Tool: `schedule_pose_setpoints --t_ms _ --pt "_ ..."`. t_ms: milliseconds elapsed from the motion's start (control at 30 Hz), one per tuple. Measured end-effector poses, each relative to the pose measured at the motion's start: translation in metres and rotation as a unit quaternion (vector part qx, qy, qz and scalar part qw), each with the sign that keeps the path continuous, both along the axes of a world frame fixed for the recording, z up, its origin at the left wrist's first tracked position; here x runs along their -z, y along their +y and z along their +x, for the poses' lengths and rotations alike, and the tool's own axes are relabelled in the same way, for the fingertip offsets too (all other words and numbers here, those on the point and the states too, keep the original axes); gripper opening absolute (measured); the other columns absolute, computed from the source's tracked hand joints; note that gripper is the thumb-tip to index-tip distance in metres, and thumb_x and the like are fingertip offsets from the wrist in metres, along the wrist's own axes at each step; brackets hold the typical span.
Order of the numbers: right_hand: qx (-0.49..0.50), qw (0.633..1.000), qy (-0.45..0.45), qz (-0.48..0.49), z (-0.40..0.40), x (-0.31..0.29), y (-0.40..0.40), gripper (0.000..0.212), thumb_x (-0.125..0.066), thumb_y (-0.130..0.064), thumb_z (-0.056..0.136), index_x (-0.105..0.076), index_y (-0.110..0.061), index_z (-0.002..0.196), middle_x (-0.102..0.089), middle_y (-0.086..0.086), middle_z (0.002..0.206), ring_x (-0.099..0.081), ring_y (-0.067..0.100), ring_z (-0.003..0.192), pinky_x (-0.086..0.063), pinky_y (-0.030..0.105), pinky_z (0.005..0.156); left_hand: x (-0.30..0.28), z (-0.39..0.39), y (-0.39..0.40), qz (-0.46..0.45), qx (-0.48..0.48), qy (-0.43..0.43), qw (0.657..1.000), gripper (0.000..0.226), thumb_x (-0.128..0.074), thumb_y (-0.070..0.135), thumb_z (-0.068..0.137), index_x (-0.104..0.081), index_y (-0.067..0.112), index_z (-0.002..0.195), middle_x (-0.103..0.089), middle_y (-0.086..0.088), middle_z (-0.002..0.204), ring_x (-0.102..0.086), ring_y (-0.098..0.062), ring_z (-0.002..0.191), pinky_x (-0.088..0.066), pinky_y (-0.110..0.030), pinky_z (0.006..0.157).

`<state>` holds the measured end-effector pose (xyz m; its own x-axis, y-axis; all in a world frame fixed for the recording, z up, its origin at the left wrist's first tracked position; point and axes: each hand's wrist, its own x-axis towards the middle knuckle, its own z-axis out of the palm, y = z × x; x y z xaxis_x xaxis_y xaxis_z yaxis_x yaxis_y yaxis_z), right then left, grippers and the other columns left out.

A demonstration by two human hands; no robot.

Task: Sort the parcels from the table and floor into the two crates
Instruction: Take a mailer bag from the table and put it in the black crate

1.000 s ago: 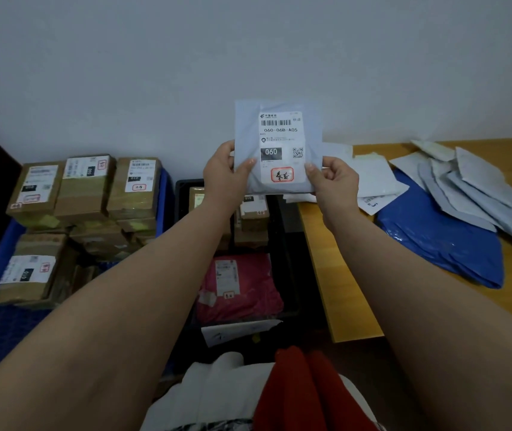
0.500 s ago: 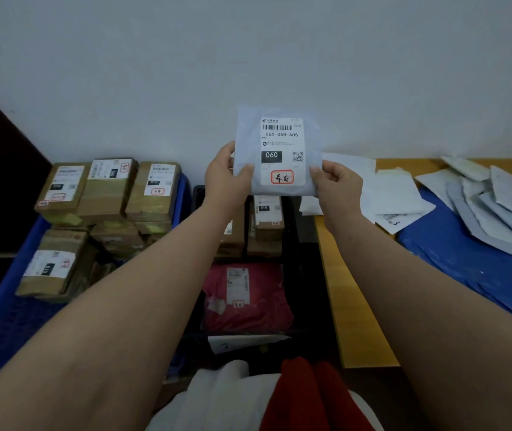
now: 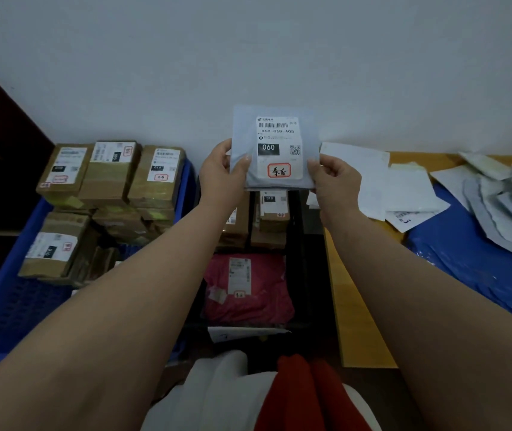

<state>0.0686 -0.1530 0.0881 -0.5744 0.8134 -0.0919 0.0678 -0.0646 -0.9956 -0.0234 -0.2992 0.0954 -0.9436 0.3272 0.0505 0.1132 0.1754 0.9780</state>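
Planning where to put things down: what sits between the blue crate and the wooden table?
In the head view, a black crate stands between the blue crate and the wooden table, holding cardboard boxes and a pink parcel.

My head view is dim and bluish, lit softly from above with no glare. The wall [image 3: 248, 51] darkens toward ten o'clock. Wide-angle distortion bends my forearms at the edges. The parcel label [image 3: 279, 146] reads sharp; the black crate [image 3: 298, 244] sits in shadow.
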Motion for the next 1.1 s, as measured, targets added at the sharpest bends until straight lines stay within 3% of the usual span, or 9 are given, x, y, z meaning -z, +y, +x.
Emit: schedule_pose_setpoints --t_ms 133,233,300,400,500,633,800,967,1100 --pt "-0.036 0.992 -0.086 0.081 -0.001 0.016 -0.003 0.043 -0.064 -0.008 0.089 -0.049 -0.01 0.129 -0.064 0.006 0.1 -0.064 0.016 0.093 -0.056 0.025 0.078 0.014 -0.003 -0.012 -0.08 0.029 0.006 0.996 0.047 -0.063 0.011 0.091 -0.048 0.011 0.135 -0.061 0.005 0.1 -0.062 -0.011 0.093 -0.056 -0.024 0.079" --pt "-0.101 0.971 -0.168 0.139 0.002 0.035 -0.012 0.037 -0.06 -0.004 0.088 -0.052 -0.014 0.122 -0.057 -0.004 0.092 -0.06 0.012 0.089 -0.048 0.012 0.061 0.03 -0.003 -0.028 -0.207 0.072 0.014 0.976 0.06 -0.067 0.009 0.087 -0.042 0.012 0.141 -0.057 0.003 0.113 -0.057 -0.012 0.102 -0.052 -0.029 0.091" --pt "-0.161 0.939 -0.246 0.177 0.003 0.051 -0.02 0.031 -0.057 0.0 0.086 -0.061 -0.013 0.114 -0.059 0.002 0.103 -0.058 0.018 0.098 -0.045 0.017 0.07 0.045 -0.002 -0.039 -0.303 0.113 0.003 0.946 0.071 -0.067 0.011 0.087 -0.032 0.014 0.148 -0.051 -0.009 0.133 -0.053 -0.024 0.118 -0.046 -0.031 0.097" --pt "-0.246 0.892 -0.344 0.157 0.005 0.074 -0.031 0.03 -0.055 0.001 0.088 -0.068 -0.008 0.113 -0.06 0.011 0.121 -0.057 0.024 0.11 -0.047 0.027 0.09 0.069 0.002 -0.053 -0.412 0.171 -0.036 0.894 0.064 -0.063 0.011 0.089 -0.036 0.016 0.147 -0.047 -0.015 0.139 -0.05 -0.03 0.121 -0.047 -0.035 0.096" --pt "-0.306 0.851 -0.408 0.125 0.01 0.098 -0.041 0.028 -0.054 -0.003 0.091 -0.067 -0.003 0.116 -0.059 0.014 0.126 -0.056 0.027 0.114 -0.044 0.026 0.088 0.097 0.009 -0.067 -0.481 0.226 -0.083 0.843 0.055 -0.059 0.008 0.09 -0.044 0.015 0.143 -0.046 -0.013 0.139 -0.052 -0.03 0.12 -0.047 -0.031 0.094" --pt "-0.364 0.8 -0.458 0.131 0.018 0.139 -0.058 0.028 -0.052 -0.003 0.092 -0.068 0.0 0.114 -0.062 0.015 0.123 -0.058 0.029 0.113 -0.045 0.028 0.088 0.147 0.017 -0.077 -0.526 0.276 -0.134 0.793 0.055 -0.061 0.01 0.092 -0.043 0.014 0.143 -0.044 -0.009 0.142 -0.048 -0.026 0.124 -0.039 -0.025 0.092" --pt "-0.406 0.758 -0.49 0.144 0.028 0.191 -0.078 0.025 -0.053 -0.005 0.092 -0.068 0.004 0.111 -0.064 0.017 0.119 -0.059 0.031 0.111 -0.049 0.036 0.096 0.199 0.028 -0.086 -0.594 0.308 -0.083 0.739 0.054 -0.058 0.012 0.092 -0.04 0.01 0.144 -0.039 -0.014 0.143 -0.046 -0.031 0.126 -0.04 -0.032 0.101" --pt "-0.458 0.7 -0.527 0.147 0.034 0.209 -0.085 0.029 -0.062 -0.016 0.091 -0.06 -0.003 0.116 -0.059 0.011 0.117 -0.058 0.028 0.111 -0.046 0.028 0.084 0.22 0.033 -0.097 -0.661 0.342 -0.103 0.66 0.071 -0.065 0.019 0.09 -0.028 0.004 0.148 -0.028 -0.021 0.151 -0.039 -0.037 0.133 -0.037 -0.043 0.11" --pt "-0.441 0.709 -0.531 0.144 0.03 0.187 -0.08 0.03 -0.06 -0.02 0.093 -0.061 -0.002 0.117 -0.061 0.014 0.12 -0.058 0.027 0.108 -0.045 0.026 0.079 0.188 0.017 -0.094 -0.651 0.368 -0.081 0.659 0.081 -0.072 0.032 0.085 -0.028 0.011 0.149 -0.023 -0.019 0.151 -0.033 -0.038 0.134 -0.036 -0.047 0.11"
